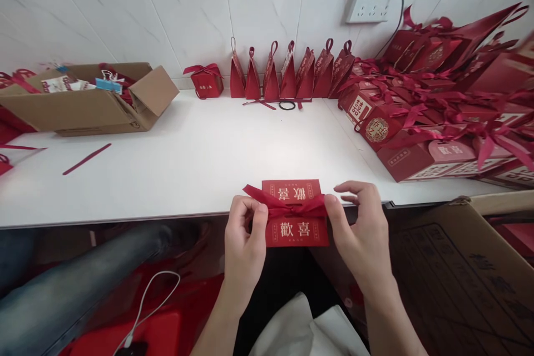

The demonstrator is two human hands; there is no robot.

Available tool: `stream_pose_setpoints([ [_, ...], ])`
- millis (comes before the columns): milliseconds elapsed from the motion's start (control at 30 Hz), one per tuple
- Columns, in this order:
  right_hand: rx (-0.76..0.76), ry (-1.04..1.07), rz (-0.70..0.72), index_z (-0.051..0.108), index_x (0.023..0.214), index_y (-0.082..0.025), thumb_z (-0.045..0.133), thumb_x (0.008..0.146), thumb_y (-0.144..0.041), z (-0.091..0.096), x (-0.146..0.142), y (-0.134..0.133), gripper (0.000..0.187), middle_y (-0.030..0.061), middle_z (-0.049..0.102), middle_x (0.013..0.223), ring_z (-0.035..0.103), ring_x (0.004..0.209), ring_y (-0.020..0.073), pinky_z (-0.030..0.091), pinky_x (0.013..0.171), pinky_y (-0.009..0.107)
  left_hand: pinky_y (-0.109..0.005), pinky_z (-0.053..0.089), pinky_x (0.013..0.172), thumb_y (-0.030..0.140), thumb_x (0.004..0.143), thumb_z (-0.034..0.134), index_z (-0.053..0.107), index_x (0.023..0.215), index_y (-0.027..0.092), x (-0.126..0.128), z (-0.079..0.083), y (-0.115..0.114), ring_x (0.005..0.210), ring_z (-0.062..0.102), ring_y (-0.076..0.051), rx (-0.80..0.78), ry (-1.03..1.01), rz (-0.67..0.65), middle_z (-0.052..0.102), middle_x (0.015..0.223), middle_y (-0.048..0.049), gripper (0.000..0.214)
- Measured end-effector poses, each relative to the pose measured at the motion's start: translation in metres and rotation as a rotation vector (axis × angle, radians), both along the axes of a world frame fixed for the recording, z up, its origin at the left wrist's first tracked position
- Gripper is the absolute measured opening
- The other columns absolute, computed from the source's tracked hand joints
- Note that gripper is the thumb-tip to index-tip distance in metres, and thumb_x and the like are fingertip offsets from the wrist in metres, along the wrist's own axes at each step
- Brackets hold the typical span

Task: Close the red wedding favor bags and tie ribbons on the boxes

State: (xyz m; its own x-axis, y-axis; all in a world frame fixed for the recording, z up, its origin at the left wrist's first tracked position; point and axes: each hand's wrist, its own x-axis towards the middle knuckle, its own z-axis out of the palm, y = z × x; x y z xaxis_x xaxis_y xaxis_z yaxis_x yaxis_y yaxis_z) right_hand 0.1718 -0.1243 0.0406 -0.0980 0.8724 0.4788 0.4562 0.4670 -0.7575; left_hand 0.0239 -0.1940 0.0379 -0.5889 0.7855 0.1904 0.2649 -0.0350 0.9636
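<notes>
A red gift box [297, 232] with gold characters on its top sits at the table's front edge, partly overhanging it. Across its middle runs a red ribbon [294, 209], knotted at the centre. My left hand [246, 228] pinches the ribbon's left part between thumb and fingers, and a loose tail sticks out beyond it. At the right, the thumb of my right hand [361, 228] touches the ribbon's other side. The fingers of that hand are apart from the thumb, with nothing visible between them.
Ribboned red boxes [434, 128] are heaped at the right. Several pointed red boxes [271, 80] line the wall near a small box [207, 82]. An open carton [95, 111] stands left; a larger carton [454, 278] is below right. A person's leg [83, 289] shows lower left.
</notes>
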Motion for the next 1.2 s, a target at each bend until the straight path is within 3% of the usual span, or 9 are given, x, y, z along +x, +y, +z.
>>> stream_pose_setpoints([
  [67,-0.129,-0.082,0.031,0.051,0.075,-0.021,0.051,0.088,-0.042,-0.001,0.000,-0.002,0.025,0.0009,0.056,0.069,0.056,0.062,0.0156,0.048,0.059,0.029,-0.018,0.036,0.053,0.031,0.090,0.048,0.044,0.069,0.020,0.003,-0.001,0.001,0.057,0.040,-0.009,-0.004,-0.006,0.002,0.042,0.065,0.0039,0.025],
  [167,-0.196,-0.008,0.033,0.046,0.071,-0.021,0.051,0.089,-0.041,-0.003,-0.008,-0.004,0.027,-0.0029,0.052,0.061,0.049,0.049,0.0109,0.041,0.048,0.024,-0.018,0.037,0.052,0.034,0.090,0.048,0.043,0.068,0.020,0.011,-0.004,0.004,0.056,0.040,-0.008,0.024,-0.040,0.043,0.042,0.064,0.0040,0.027],
  [300,-0.197,0.125,-0.004,0.044,0.071,-0.021,0.051,0.089,-0.037,-0.004,-0.022,0.003,0.024,-0.0033,0.049,0.063,0.046,0.051,0.0096,0.039,0.048,0.022,-0.018,0.041,0.053,0.037,0.090,0.047,0.047,0.076,0.021,0.016,-0.010,0.008,0.057,0.046,-0.008,0.152,-0.172,0.041,0.047,0.068,0.0033,0.022],
  [400,-0.285,0.161,0.052,0.045,0.068,-0.021,0.053,0.088,-0.039,0.002,-0.026,0.015,0.028,-0.0032,0.048,0.061,0.046,0.052,0.0098,0.038,0.049,0.022,-0.023,0.049,0.074,0.034,0.085,0.055,0.050,0.091,0.022,0.014,-0.013,0.009,0.087,0.057,-0.013,0.261,-0.192,0.030,0.055,0.093,-0.0016,0.014],
  [500,-0.375,0.197,0.103,0.047,0.069,-0.020,0.053,0.088,-0.044,0.006,-0.026,0.023,0.031,-0.0025,0.049,0.061,0.047,0.055,0.0107,0.037,0.051,0.023,-0.028,0.048,0.087,0.025,0.080,0.062,0.049,0.096,0.023,0.014,-0.015,0.007,0.107,0.054,-0.018,0.245,-0.140,0.047,0.053,0.111,-0.0048,0.020],
  [733,-0.460,0.664,0.292,0.051,0.097,-0.026,0.057,0.086,-0.045,-0.012,-0.013,0.007,0.023,0.0018,0.059,0.098,0.059,0.080,0.0137,0.049,0.067,0.025,-0.030,0.045,0.094,0.021,0.085,0.056,0.052,0.100,0.024,0.017,-0.016,0.011,0.121,0.050,-0.020,0.207,-0.149,0.022,0.050,0.133,-0.0072,0.015],
  [867,-0.469,0.627,0.274,0.050,0.092,-0.024,0.066,0.082,-0.036,-0.015,-0.010,-0.001,0.022,0.0015,0.061,0.094,0.061,0.085,0.0142,0.051,0.071,0.025,-0.034,0.041,0.104,0.020,0.087,0.055,0.055,0.108,0.025,0.013,-0.015,0.017,0.131,0.043,-0.021,0.208,-0.132,-0.027,0.048,0.139,-0.0058,0.021],
  [1000,-0.497,0.569,0.261,0.050,0.085,-0.022,0.065,0.082,-0.038,-0.010,-0.013,-0.001,0.023,0.0019,0.060,0.093,0.062,0.081,0.0136,0.051,0.068,0.025,-0.035,0.030,0.116,0.017,0.087,0.053,0.051,0.127,0.026,0.007,-0.013,0.019,0.139,0.032,-0.020,0.212,-0.007,-0.070,0.043,0.146,-0.0038,0.041],
  [1200,-0.450,0.470,0.225,0.054,0.087,-0.020,0.060,0.084,-0.041,-0.005,-0.008,0.022,0.022,-0.0002,0.057,0.077,0.056,0.068,0.0123,0.047,0.061,0.026,-0.036,0.026,0.119,0.014,0.086,0.050,0.038,0.142,0.028,0.001,-0.009,0.016,0.142,0.025,-0.020,0.186,0.127,-0.165,0.034,0.151,-0.0006,0.059],
])
